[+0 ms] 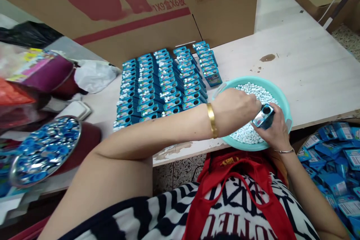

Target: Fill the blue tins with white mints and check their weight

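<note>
A light-green plastic bowl [281,95] of small white pellets [247,135] stands at the table's front edge. Over it, my right hand [277,127] grips a small blue box [263,120] whose silvery top has a round dark hole. My left hand [236,110], with a gold bracelet at the wrist, is closed beside this box above the pellets. Its fingertips are turned away, so what they hold is hidden. Left of the bowl, blue boxes [194,90] stand in several rows, many with white pellets lying on their tops.
Behind the rows rises a large cardboard carton [225,11]. At left, a dark red tub [91,135] holds blue and silvery caps [50,146]. Bags and a white plastic bag [95,75] lie behind it. Many blue boxes [334,161] fill a container at lower right, below the tabletop [298,56].
</note>
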Motion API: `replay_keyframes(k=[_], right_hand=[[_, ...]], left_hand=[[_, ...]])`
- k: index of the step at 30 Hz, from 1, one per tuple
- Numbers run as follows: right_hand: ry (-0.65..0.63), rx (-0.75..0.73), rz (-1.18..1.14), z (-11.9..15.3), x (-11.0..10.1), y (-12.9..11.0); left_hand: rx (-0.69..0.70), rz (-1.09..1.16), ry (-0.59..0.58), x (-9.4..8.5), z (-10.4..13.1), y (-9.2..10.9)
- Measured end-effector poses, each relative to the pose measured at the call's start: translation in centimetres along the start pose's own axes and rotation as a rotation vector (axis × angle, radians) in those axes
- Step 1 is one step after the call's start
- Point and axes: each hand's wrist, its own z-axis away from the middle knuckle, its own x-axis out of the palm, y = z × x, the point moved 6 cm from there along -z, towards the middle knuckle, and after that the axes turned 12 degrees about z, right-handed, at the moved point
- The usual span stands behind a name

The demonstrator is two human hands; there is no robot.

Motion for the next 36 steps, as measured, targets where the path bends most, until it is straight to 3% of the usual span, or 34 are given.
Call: replay_keyframes(k=[3,5,8,12,17,23,27,32,36], right_hand=[[0.043,0.165,-0.006,0.2,-0.5,1.0],[0.066,0.225,-0.031,0.3,-0.8,1.3],[0.041,0.194,-0.093,0.1,-0.8,1.2],[0.031,0.223,-0.168,0.3,-0.7,1.9],[0.08,0.265,-0.203,0.4,-0.5,2.9],[0.089,0.273,-0.238,0.2,-0.3,2.9],[0.179,0.272,-0.31,0.3,-0.7,3.0],[0.13,0.188,-0.307,0.0,-0.3,2.8],[0.053,0.061,-0.179,-0.1,0.1,2.0]], left_hand=[[-0.037,0.012,0.168,1.5,-1.4,-3.6],[-0.055,0.013,0.217,4.4,-3.8,-6.7],[-0.028,0.011,0.169,10.0,-8.0,-9.6],[0.068,0.073,0.112,14.7,-10.4,-8.8],[0.185,0.294,-0.027,17.2,-8.6,-5.8],[0.301,0.697,-0.163,17.6,-6.7,-4.8],[0.372,0.879,-0.161,16.4,-6.0,-6.0],[0.373,0.931,-0.051,12.9,-3.6,-8.7],[0.361,0.827,0.039,8.8,-1.3,-9.3]])
